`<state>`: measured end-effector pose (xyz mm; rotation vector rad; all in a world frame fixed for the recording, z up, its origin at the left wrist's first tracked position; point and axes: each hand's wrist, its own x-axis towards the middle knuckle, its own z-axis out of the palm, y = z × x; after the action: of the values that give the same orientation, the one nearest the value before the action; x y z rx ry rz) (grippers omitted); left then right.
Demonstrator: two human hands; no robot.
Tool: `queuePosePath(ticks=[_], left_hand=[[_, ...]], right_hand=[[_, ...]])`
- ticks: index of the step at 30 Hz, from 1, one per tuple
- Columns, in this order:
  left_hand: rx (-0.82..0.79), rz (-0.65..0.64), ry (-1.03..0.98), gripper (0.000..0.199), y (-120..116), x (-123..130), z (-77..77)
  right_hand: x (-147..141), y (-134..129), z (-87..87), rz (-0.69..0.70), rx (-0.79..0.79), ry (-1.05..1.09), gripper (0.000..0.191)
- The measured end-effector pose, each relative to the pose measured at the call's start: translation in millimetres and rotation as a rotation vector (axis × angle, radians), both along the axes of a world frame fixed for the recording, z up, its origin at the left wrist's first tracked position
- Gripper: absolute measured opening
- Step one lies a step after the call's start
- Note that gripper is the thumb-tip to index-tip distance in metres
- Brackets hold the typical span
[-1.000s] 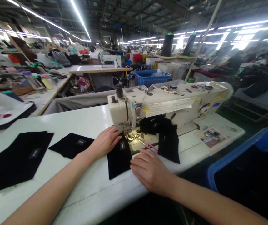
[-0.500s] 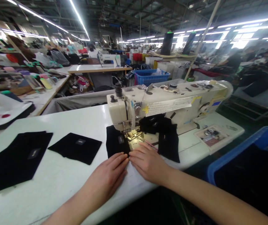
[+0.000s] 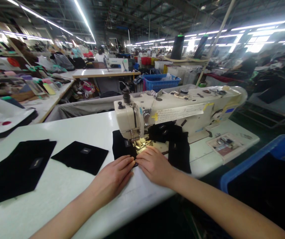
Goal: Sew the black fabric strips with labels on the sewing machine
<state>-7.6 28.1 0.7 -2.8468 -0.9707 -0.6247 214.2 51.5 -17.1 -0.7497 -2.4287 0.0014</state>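
Observation:
A black fabric piece (image 3: 121,146) with a small dark label lies at the left of the presser foot, its far end partly behind the head of the sewing machine (image 3: 139,114). My left hand (image 3: 117,172) is closed on its near edge, fingertips pressed together. Touching it fingertip to fingertip, my right hand (image 3: 156,166) pinches the same edge from the right, just in front of the lit needle plate (image 3: 142,143). The fingers hide most of the gripped edge.
Left on the white table (image 3: 65,196) are a labelled black piece (image 3: 80,156) and a larger one (image 3: 20,169). More black pieces (image 3: 179,151) lie under the machine arm and at its right. A blue basket (image 3: 226,176) with dark fabric stands at the right.
Both hands have moved slightly away from me, toward the needle. The black fabric piece between them has shifted the same way. The other pieces have stayed put.

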Motion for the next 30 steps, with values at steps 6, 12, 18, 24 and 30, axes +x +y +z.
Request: queuePosePath(ticks=[6, 12, 18, 24, 30], left_hand=[[-0.027, 0.023, -0.010, 0.032, 9, -3, -0.3], [-0.054, 0.014, -0.021, 0.031, 18, -3, 4.2], [-0.077, 0.032, -0.028, 0.032, 27, -3, 3.7], [-0.088, 0.053, -0.001, 0.034, 36, -5, 5.1], [-0.068, 0.063, 0.036, 0.036, 44, -7, 7.1]], right_hand=[[-3, 6, 0.5, -0.029, -0.005, -0.016, 0.018], [-6, 10, 4.9, -0.113, -0.015, -0.067, 0.014], [-7, 13, 5.6, -0.159, -0.008, -0.081, 0.014], [6, 13, 6.9, -0.196, -0.008, -0.047, 0.015], [28, 32, 23.0, -0.472, -0.075, 0.059, 0.022]])
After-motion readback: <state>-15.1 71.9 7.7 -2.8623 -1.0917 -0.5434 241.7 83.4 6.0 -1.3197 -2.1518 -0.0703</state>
